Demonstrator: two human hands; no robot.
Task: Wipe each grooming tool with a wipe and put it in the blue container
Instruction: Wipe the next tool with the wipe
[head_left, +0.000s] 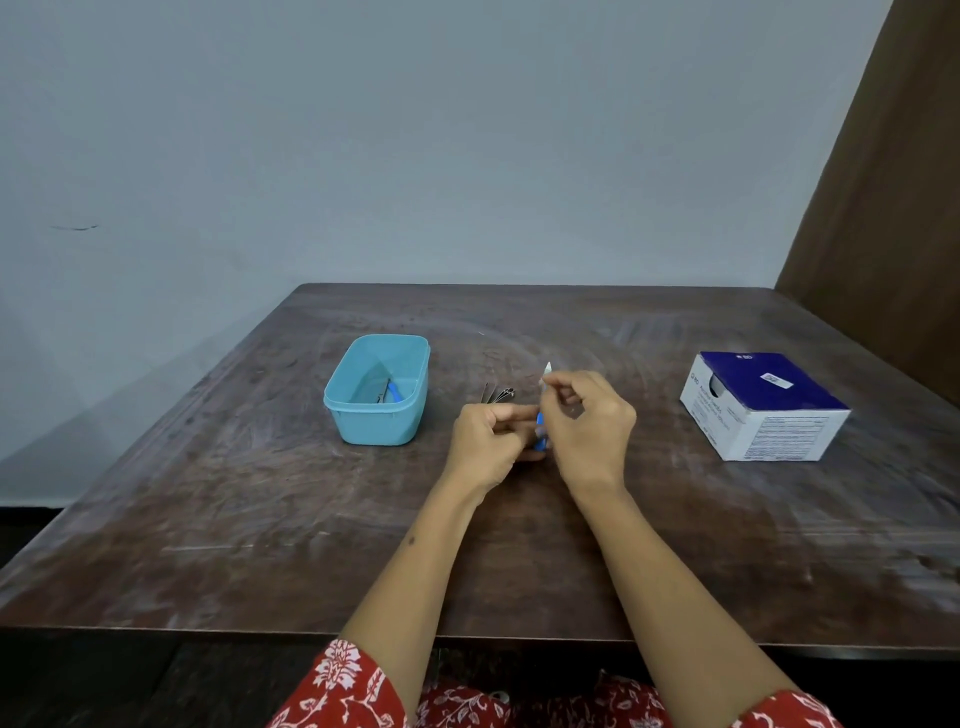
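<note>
Red-patterned sleeves (343, 680) sit at the near edge of the view, and both forearms reach forward over the counter (519, 545) to meet at its middle.

Hand state: the left hand (488, 447) is curled around the lower end of a blue-handled tool (541, 434) and holds it. The right hand (589, 426) pinches a small white wipe (547, 370) between thumb and fingertips at the upper part of that tool. Whether the wipe is wrapped around the tool's tip or only touches it cannot be told; the tip itself is hidden.

Key relation: the tool stands between the two hands, long axis running from near to far and tilted up, blue end toward the person, wiped end away. By judgement, the wiping stroke therefore runs along this axis, away from the left hand's grip.

Blue container (378, 389): it lies to the left of the hands and slightly beyond them, well apart from the tool. The left hand is the nearer one, so the transfer most likely falls to it, with a leftward carry. At least one blue-handled item (396, 391) already lies inside the container.

Remaining tools: a small cluster of thin metal tools (498, 395) lies on the counter just beyond the left hand, between the hands and the container.

Wipe box (763, 405): it sits well to the right of the right hand.
</note>
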